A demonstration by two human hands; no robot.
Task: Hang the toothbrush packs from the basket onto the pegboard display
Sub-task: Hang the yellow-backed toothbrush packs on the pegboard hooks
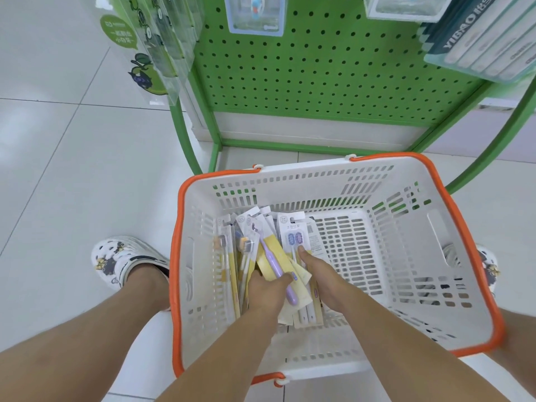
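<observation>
A white basket (406, 181) with an orange rim stands on the floor in front of me. Several toothbrush packs (229, 256) lie piled in its left half. My left hand (266, 291) grips a yellow-backed pack with a purple toothbrush (271, 258). My right hand (324, 280) holds a white pack with two purple-headed brushes (293, 236), thumb pressed on its front. Beyond the basket rises the green pegboard (319, 71).
Boxed goods hang on the pegboard at the top (255, 15) and at the upper right (478, 44). Clear-packed items (162, 44) hang on the display's left side. A green tube frame (493, 158) curves down to the right. My feet in white clogs (124, 262) flank the basket.
</observation>
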